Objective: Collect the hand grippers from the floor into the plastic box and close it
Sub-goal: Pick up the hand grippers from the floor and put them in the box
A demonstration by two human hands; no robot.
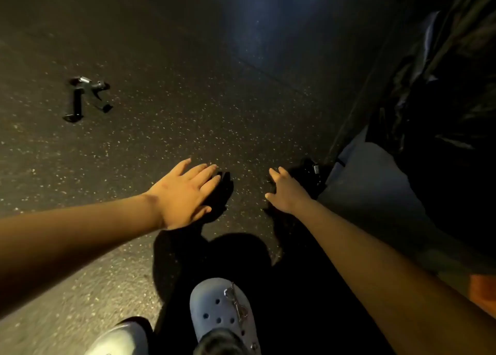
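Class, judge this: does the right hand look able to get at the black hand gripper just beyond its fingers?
Probably yes: the right hand is open, fingers spread, right next to the black hand gripper on the floor, and nothing shows between them.

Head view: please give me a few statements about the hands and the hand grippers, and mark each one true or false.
The far hand gripper lies on the floor, apart from both hands. True.
The left hand holds a gripper. False: its fingers are straight and hold nothing.
The near hand gripper is by the right hand. True.
A plastic box stands between the hands. False: only floor is there.
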